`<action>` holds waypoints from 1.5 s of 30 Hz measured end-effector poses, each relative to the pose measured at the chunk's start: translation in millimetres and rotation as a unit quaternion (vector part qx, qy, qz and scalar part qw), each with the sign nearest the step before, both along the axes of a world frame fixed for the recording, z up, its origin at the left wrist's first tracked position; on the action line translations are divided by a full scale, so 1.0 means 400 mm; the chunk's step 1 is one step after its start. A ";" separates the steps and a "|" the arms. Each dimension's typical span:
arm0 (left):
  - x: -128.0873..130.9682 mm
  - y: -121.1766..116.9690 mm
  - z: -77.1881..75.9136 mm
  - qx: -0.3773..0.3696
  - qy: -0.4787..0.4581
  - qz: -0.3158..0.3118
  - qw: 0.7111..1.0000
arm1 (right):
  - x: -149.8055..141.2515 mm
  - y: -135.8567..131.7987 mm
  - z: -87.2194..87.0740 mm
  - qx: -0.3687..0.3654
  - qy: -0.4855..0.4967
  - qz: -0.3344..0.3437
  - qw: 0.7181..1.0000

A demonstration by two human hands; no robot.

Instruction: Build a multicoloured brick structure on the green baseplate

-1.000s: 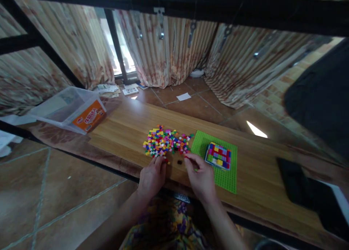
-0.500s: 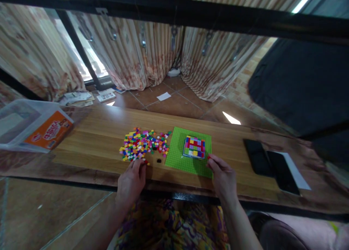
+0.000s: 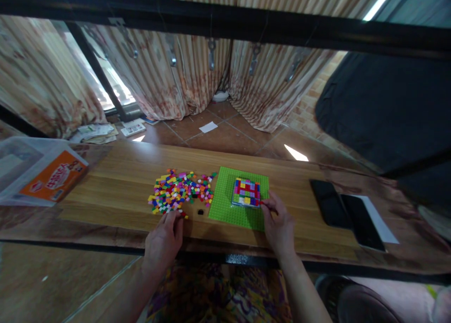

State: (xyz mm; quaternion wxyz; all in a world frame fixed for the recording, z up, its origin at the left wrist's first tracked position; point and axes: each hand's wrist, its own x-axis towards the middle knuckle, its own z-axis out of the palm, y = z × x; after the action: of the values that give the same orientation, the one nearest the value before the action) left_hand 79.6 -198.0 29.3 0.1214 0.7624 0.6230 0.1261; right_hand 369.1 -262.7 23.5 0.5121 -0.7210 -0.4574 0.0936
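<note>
Treat the red brick (image 3: pixel 261 202) as light and stiff, judging by small size and apparent plastic make; expect smooth, slightly slick walls and little risk of breakage. Take hold by two opposite side walls, leaving top and underside free. Locate over the right part of the green baseplate (image 3: pixel 220 205), just beside the near right corner of the block of coloured bricks (image 3: pixel 246 191). Allow for the small, dim view: cannot tell whether touching that block or slightly apart.

Read the right hand (image 3: pixel 280 222) as clamped, thumb and index finger together on the red brick, remaining fingers curled behind. Note the wrist set low beyond the right edge of the baseplate, with the forearm slanting in across the near edge of the table (image 3: pixel 105 182).

Find the left hand (image 3: pixel 164 236) at the near side of the brick pile (image 3: pixel 174 191), back upward, fingers bent, wrist by the near edge of the table. Cannot tell whether pinching or merely resting beside the red and yellow bricks (image 3: pixel 182 214) there. Observe the dark brick (image 3: pixel 200 212) lying alone between pile and baseplate, toward the near edge.
</note>
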 end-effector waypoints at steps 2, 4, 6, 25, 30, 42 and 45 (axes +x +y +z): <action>0.000 0.001 0.002 -0.001 0.000 -0.002 1.000 | 0.006 0.002 -0.001 -0.008 -0.042 0.007 0.999; 0.001 0.001 0.003 -0.005 0.002 -0.005 1.000 | 0.012 0.005 -0.003 -0.008 -0.071 0.010 0.997; 0.000 0.000 0.004 -0.006 0.002 -0.004 1.000 | 0.017 0.007 -0.004 -0.002 -0.102 0.019 0.995; 0.001 0.001 -0.001 -0.004 -0.004 -0.002 1.000 | 0.061 0.021 0.052 -0.048 -0.208 0.124 0.969; 0.003 -0.003 0.004 -0.008 0.004 -0.006 1.000 | 0.060 0.024 0.054 -0.035 -0.206 0.126 0.970; -0.003 -0.007 -0.008 0.016 -0.012 -0.020 1.000 | 0.057 -0.018 0.052 -0.038 -0.080 0.043 0.995; -0.003 -0.011 -0.007 0.005 -0.018 -0.015 1.000 | 0.016 -0.044 0.057 -0.018 -0.085 -0.027 0.996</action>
State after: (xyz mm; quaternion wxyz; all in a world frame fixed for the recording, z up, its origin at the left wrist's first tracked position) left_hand 78.5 -202.5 26.5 0.1308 0.7697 0.6087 0.1416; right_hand 375.6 -280.4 46.4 0.4604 -0.7478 -0.4777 0.0262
